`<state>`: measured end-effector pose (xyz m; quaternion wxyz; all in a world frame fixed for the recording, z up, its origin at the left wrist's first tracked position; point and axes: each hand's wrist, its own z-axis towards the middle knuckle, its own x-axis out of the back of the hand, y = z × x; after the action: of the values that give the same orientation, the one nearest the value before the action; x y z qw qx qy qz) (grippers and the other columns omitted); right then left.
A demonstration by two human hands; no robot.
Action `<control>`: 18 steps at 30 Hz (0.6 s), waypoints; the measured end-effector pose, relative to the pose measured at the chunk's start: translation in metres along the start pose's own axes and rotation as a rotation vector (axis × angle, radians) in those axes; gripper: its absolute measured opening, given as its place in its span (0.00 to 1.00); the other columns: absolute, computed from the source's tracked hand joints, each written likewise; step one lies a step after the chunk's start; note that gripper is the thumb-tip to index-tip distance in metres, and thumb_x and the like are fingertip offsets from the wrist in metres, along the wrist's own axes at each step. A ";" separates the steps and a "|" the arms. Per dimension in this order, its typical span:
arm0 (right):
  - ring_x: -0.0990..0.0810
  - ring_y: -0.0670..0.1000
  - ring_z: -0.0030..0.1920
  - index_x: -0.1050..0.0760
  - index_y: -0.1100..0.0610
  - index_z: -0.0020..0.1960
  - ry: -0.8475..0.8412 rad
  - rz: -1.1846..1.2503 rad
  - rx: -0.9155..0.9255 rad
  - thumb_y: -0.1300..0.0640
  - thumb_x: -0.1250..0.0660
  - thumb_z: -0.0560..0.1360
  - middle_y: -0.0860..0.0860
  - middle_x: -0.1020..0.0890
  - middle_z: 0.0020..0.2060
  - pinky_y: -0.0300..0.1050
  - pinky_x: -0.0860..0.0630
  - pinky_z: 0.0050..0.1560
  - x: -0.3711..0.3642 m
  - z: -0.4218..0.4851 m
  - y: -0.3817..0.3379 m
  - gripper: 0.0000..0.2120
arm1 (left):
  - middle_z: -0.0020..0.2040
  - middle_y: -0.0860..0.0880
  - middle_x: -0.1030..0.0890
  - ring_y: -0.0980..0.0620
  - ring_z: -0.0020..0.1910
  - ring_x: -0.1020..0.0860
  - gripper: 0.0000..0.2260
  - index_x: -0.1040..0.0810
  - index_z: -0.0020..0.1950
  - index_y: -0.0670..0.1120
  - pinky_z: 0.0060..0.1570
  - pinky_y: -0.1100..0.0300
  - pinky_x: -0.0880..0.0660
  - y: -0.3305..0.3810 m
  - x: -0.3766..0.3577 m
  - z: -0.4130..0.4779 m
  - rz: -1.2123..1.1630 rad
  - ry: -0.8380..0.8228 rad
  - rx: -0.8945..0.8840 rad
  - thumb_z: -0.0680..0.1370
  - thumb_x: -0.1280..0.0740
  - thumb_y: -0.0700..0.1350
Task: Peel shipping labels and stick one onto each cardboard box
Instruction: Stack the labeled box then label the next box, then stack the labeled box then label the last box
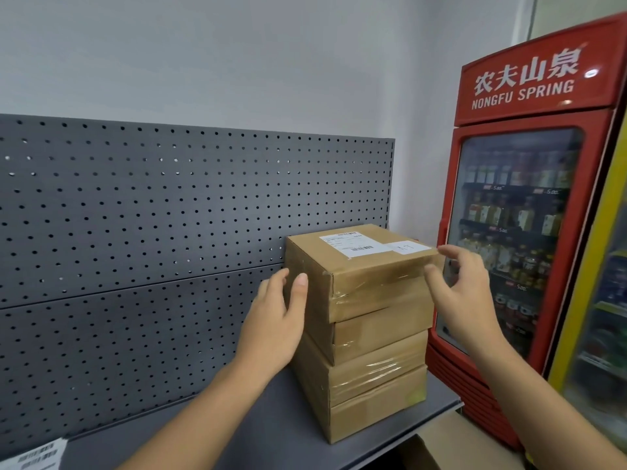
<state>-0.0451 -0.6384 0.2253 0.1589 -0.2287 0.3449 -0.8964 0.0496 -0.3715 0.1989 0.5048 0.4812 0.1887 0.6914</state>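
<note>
Cardboard boxes [373,374] are stacked on the grey shelf [237,429]; the labelled top box [373,283] is bracketed straight ahead. The left hand [278,320] is laid flat on its left face, and the right hand [464,286] is held spread, gripping nothing, beside its right edge.

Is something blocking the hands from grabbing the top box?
No, nothing visible is in the way. The left hand touches the top box on its left side, and the right hand is open beside its right edge.
</note>
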 end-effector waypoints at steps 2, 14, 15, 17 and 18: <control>0.29 0.50 0.66 0.25 0.48 0.66 -0.060 -0.022 0.037 0.54 0.35 0.79 0.46 0.25 0.60 0.54 0.27 0.67 -0.006 -0.020 -0.004 0.16 | 0.75 0.56 0.31 0.54 0.73 0.30 0.26 0.37 0.80 0.54 0.72 0.47 0.30 -0.012 0.005 -0.010 0.076 -0.007 -0.013 0.84 0.46 0.63; 0.23 0.41 0.48 0.23 0.49 0.51 -0.294 -0.122 0.187 0.55 0.34 0.79 0.41 0.23 0.44 0.40 0.26 0.46 -0.082 -0.103 -0.034 0.03 | 0.72 0.60 0.32 0.55 0.65 0.28 0.24 0.39 0.80 0.55 0.69 0.58 0.32 -0.078 0.040 -0.070 0.359 -0.168 -0.091 0.84 0.41 0.55; 0.23 0.42 0.45 0.23 0.49 0.50 -0.304 -0.138 0.202 0.55 0.34 0.79 0.41 0.22 0.43 0.43 0.24 0.45 -0.088 -0.109 -0.037 0.02 | 0.72 0.60 0.32 0.56 0.66 0.29 0.24 0.39 0.80 0.55 0.69 0.58 0.33 -0.083 0.047 -0.074 0.393 -0.162 -0.093 0.84 0.42 0.56; 0.23 0.43 0.40 0.24 0.48 0.47 -0.329 -0.193 0.245 0.53 0.34 0.78 0.42 0.22 0.40 0.48 0.24 0.39 -0.098 -0.121 -0.043 0.02 | 0.72 0.60 0.32 0.57 0.70 0.32 0.24 0.39 0.80 0.55 0.71 0.60 0.35 -0.093 0.061 -0.083 0.463 -0.152 -0.102 0.84 0.44 0.58; 0.23 0.44 0.39 0.25 0.47 0.46 -0.348 -0.220 0.270 0.52 0.35 0.78 0.42 0.22 0.39 0.48 0.24 0.37 -0.103 -0.127 -0.046 0.02 | 0.71 0.61 0.32 0.58 0.71 0.34 0.24 0.38 0.79 0.56 0.72 0.60 0.36 -0.099 0.069 -0.088 0.500 -0.153 -0.106 0.84 0.44 0.58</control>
<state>-0.0301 -0.4911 0.1424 0.1463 -0.3925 0.1622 -0.8934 0.0234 -0.2501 0.1167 0.3556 0.5366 -0.0115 0.7651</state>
